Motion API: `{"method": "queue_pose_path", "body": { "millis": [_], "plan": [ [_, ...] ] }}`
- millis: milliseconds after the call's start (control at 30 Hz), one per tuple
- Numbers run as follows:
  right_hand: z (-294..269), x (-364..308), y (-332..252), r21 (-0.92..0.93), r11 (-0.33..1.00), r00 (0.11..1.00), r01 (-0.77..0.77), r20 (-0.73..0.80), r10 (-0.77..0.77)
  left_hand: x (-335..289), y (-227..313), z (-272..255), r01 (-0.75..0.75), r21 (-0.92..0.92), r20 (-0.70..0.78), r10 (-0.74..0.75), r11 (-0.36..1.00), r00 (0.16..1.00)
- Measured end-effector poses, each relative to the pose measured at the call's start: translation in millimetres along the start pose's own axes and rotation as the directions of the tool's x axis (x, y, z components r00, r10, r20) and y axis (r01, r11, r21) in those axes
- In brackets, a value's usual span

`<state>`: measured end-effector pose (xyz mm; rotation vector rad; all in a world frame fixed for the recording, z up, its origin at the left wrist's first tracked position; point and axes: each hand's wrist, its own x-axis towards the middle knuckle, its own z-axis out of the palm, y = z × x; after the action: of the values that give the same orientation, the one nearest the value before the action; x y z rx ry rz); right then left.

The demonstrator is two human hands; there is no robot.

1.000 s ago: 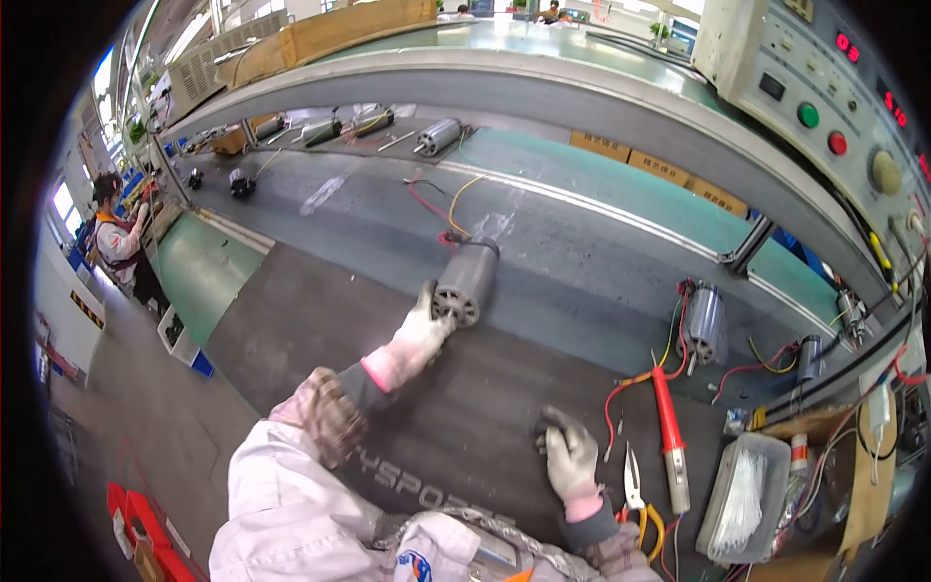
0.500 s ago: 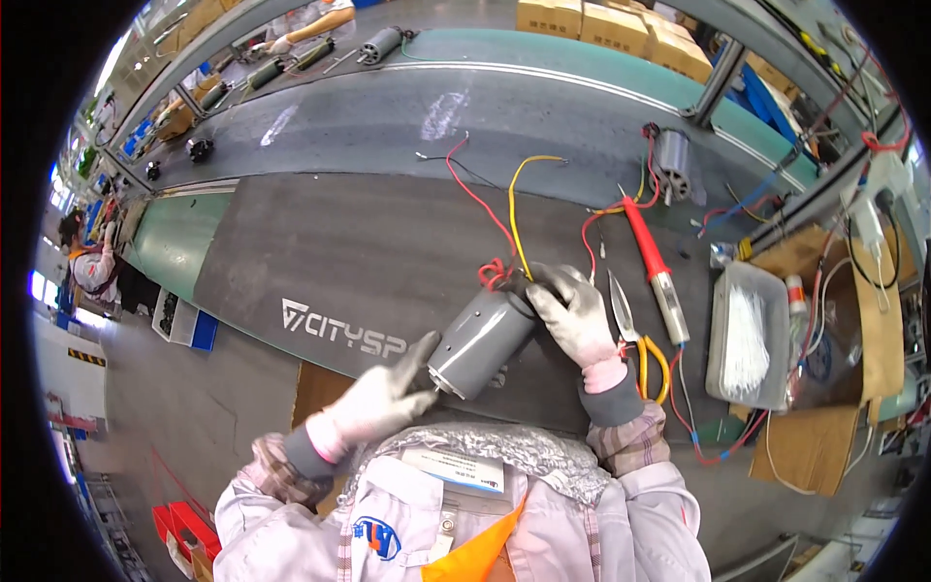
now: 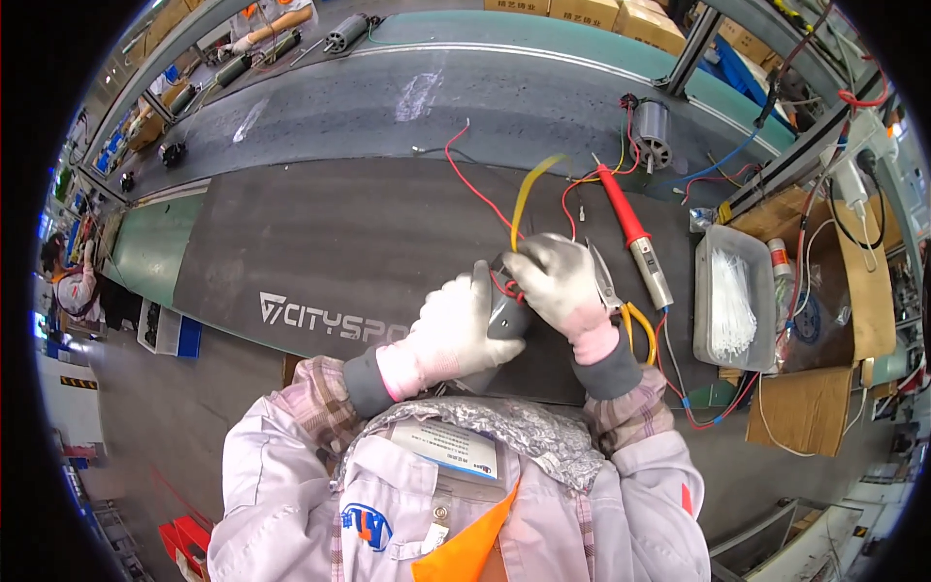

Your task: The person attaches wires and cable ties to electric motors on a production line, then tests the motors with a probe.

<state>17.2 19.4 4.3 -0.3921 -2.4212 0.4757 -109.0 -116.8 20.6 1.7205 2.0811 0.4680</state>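
A grey cylindrical motor [image 3: 501, 318] sits on the dark mat in front of me, largely covered by my gloved hands. My left hand [image 3: 448, 328] wraps round its body, thumb on the near side and fingers reaching toward the wire end. At that end my right hand [image 3: 561, 288] has its fingers bent in a pinch at the foot of the yellow wire [image 3: 522, 206], which is smeared by motion; the exact grip is partly hidden. A red wire [image 3: 473, 184] runs away from the motor across the mat, with a red loop bunched between the hands.
Right of my hands lie yellow-handled scissors [image 3: 635, 325] and a red-handled soldering iron [image 3: 628, 228]. Beyond them is another motor [image 3: 653, 136]. A clear bin [image 3: 705, 320] of white strips stands beside an open carton [image 3: 868, 320]. A co-worker's hand [image 3: 240, 46] is at the far left.
My left hand has moved from the shaft end up round the motor body. The motor appears turned more upright. My right fingers have closed near the yellow wire's foot, and the view has shifted slightly.
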Motion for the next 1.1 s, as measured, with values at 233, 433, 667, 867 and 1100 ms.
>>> {"method": "queue_pose_path", "body": {
  "millis": [233,433,667,867,1100],
  "plan": [
    [5.5,27.7,0.8,0.475,0.829,0.955,-0.296,0.132,0.266,-9.9,-27.2,-1.8,0.030,-0.179,-0.050,-0.040,0.983,0.998],
    [19.9,-31.0,-14.6,0.153,0.940,0.946,-0.305,-0.063,0.317,-9.1,-1.5,-18.2,-0.680,-0.111,-0.291,0.631,0.725,0.719],
    [22.1,-43.2,-7.4,0.489,0.804,0.917,-0.339,-0.017,0.398,91.3,20.2,-50.7,-0.565,-0.127,0.199,0.579,0.815,0.791],
    [14.5,-40.0,-6.9,0.311,0.880,0.930,-0.360,0.046,0.364,80.8,-10.8,-80.8,-0.370,0.261,0.340,0.274,0.892,0.900],
    [13.0,-27.9,-7.9,0.366,0.864,0.937,-0.346,0.094,0.335,39.6,-26.1,-89.5,-0.207,-0.082,0.386,0.223,0.975,0.895]
  ]
}}
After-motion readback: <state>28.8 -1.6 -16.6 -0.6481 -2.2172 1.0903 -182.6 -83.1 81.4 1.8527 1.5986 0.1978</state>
